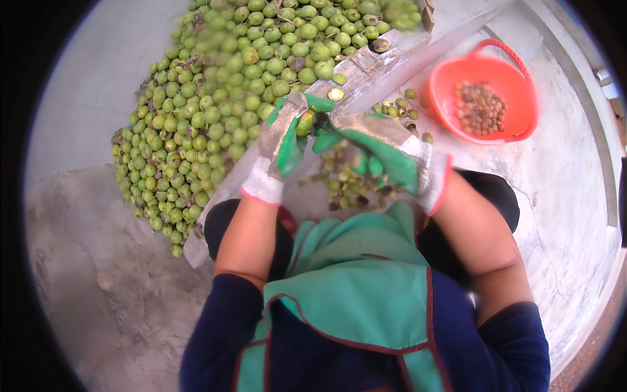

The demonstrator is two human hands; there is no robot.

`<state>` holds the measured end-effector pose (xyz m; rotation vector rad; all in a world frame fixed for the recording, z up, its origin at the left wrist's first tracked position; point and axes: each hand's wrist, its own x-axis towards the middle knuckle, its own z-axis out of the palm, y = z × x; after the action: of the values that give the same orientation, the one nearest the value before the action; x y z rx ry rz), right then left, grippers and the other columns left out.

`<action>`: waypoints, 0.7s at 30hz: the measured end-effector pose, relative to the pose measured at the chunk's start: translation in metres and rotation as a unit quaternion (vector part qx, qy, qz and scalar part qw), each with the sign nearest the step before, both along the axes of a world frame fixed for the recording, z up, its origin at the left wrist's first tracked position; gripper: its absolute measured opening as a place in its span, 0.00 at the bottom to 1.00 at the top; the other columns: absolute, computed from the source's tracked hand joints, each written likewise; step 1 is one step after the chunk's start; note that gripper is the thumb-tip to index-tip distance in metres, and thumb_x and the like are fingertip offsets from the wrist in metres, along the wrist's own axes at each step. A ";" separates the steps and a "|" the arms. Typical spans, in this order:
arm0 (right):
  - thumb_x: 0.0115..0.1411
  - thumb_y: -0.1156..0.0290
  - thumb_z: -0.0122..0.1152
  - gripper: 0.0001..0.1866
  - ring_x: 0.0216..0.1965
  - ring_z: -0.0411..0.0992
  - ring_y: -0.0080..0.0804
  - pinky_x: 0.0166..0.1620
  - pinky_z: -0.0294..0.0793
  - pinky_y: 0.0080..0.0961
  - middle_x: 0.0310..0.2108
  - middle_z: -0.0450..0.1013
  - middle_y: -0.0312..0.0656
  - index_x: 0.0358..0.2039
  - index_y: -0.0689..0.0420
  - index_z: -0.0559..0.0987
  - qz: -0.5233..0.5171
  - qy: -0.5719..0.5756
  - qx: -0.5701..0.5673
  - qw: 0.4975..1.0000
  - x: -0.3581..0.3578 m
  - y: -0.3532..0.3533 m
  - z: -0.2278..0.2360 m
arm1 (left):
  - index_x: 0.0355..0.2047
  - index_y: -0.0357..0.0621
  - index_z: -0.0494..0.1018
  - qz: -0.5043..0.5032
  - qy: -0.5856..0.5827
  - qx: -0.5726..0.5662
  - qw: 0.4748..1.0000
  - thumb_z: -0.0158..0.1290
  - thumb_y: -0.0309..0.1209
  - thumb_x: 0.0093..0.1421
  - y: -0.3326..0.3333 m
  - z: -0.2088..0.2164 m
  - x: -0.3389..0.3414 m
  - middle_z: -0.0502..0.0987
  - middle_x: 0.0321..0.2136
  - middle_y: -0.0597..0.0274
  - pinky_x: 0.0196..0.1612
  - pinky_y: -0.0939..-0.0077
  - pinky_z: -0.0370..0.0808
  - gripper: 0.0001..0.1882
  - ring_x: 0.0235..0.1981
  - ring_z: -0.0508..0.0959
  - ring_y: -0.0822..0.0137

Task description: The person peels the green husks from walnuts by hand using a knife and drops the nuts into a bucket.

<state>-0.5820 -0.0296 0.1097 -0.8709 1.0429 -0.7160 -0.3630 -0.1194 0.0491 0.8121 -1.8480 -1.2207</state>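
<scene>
Both my hands wear white gloves with green and worn grey coating, and they meet over a wooden board (366, 68). My left hand (282, 134) is closed round a round green fruit (304, 124), which shows a yellowish-orange patch. My right hand (379, 144) is closed beside it. A small dark thing (320, 121) shows at its fingertips, against the fruit; its kind cannot be made out. Just beyond the hands a cut fruit piece (336, 94) with pale flesh lies on the board.
A large heap of green fruits (215, 117) spreads to the left and far side. Cut green pieces and husks (349, 186) lie below my hands. At the right stands a red basket (444, 98) with brown round nuts or seeds (481, 108) in it. More fruit pieces (395, 108) lie between board and basket.
</scene>
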 end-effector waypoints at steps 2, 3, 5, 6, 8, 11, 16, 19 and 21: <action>0.58 0.37 0.52 0.32 0.16 0.67 0.20 0.16 0.65 0.19 0.18 0.71 0.36 0.42 0.55 0.81 0.025 0.022 0.025 0.999 -0.003 -0.001 -0.001 | 0.47 0.34 0.73 0.054 -0.217 -0.425 0.877 0.47 0.44 0.66 0.005 -0.004 0.000 0.79 0.41 0.57 0.41 0.73 0.78 0.23 0.37 0.79 0.68; 0.58 0.36 0.52 0.32 0.17 0.68 0.21 0.17 0.66 0.20 0.18 0.72 0.36 0.42 0.54 0.81 0.037 0.033 0.039 0.998 -0.005 -0.003 -0.003 | 0.47 0.33 0.72 0.032 -0.141 -0.236 0.961 0.46 0.45 0.66 0.009 -0.001 -0.004 0.79 0.41 0.57 0.42 0.73 0.78 0.23 0.38 0.79 0.67; 0.59 0.37 0.51 0.31 0.21 0.73 0.28 0.21 0.72 0.26 0.22 0.74 0.43 0.41 0.54 0.81 0.028 0.081 -0.044 0.995 -0.003 -0.010 -0.034 | 0.47 0.33 0.72 -0.019 0.028 0.162 0.986 0.44 0.46 0.67 0.016 0.011 -0.017 0.78 0.42 0.56 0.45 0.72 0.77 0.25 0.40 0.79 0.66; 0.59 0.37 0.51 0.31 0.23 0.76 0.31 0.24 0.75 0.30 0.24 0.76 0.46 0.41 0.54 0.81 0.029 0.103 -0.087 0.990 0.003 -0.012 -0.038 | 0.48 0.33 0.72 -0.034 0.122 0.224 0.966 0.47 0.42 0.66 0.015 0.005 -0.018 0.78 0.42 0.54 0.47 0.71 0.76 0.22 0.42 0.79 0.65; 0.60 0.40 0.50 0.30 0.28 0.78 0.40 0.30 0.77 0.37 0.28 0.77 0.51 0.43 0.55 0.80 0.060 0.302 -0.250 0.918 0.013 -0.006 -0.030 | 0.48 0.33 0.71 -0.025 0.087 0.248 0.965 0.46 0.43 0.67 0.012 -0.009 -0.010 0.78 0.42 0.54 0.48 0.71 0.76 0.23 0.42 0.79 0.65; 0.60 0.45 0.50 0.27 0.36 0.77 0.50 0.41 0.76 0.43 0.34 0.77 0.51 0.48 0.53 0.76 0.148 0.479 -0.317 0.805 0.021 0.004 -0.003 | 0.49 0.33 0.71 -0.014 0.095 0.293 0.951 0.44 0.46 0.67 0.016 -0.002 -0.013 0.78 0.42 0.53 0.47 0.70 0.77 0.25 0.42 0.79 0.64; 0.59 0.44 0.53 0.24 0.37 0.76 0.47 0.42 0.76 0.40 0.33 0.78 0.47 0.41 0.51 0.79 0.049 0.410 -0.344 0.843 0.014 0.010 -0.007 | 0.52 0.33 0.68 0.023 0.232 0.411 0.882 0.42 0.44 0.68 0.005 0.003 -0.015 0.77 0.45 0.51 0.43 0.72 0.78 0.25 0.43 0.79 0.63; 0.59 0.44 0.55 0.24 0.36 0.76 0.49 0.42 0.75 0.41 0.32 0.77 0.48 0.44 0.50 0.79 -0.021 0.365 -0.315 0.876 0.006 0.010 -0.001 | 0.54 0.32 0.67 -0.020 0.289 0.416 0.862 0.42 0.39 0.68 0.001 0.001 -0.017 0.77 0.45 0.53 0.44 0.70 0.79 0.23 0.44 0.79 0.62; 0.59 0.45 0.55 0.24 0.36 0.76 0.49 0.42 0.75 0.41 0.32 0.78 0.48 0.45 0.50 0.79 -0.046 0.359 -0.314 0.878 0.008 0.010 -0.005 | 0.55 0.32 0.67 -0.026 0.277 0.370 0.886 0.43 0.37 0.67 0.007 -0.002 -0.022 0.77 0.44 0.54 0.45 0.69 0.79 0.22 0.44 0.79 0.62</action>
<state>-0.5745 -0.0198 0.1050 -1.7489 1.5441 -0.8499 -0.3847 -0.1126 0.0469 0.6848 -0.9267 -1.9918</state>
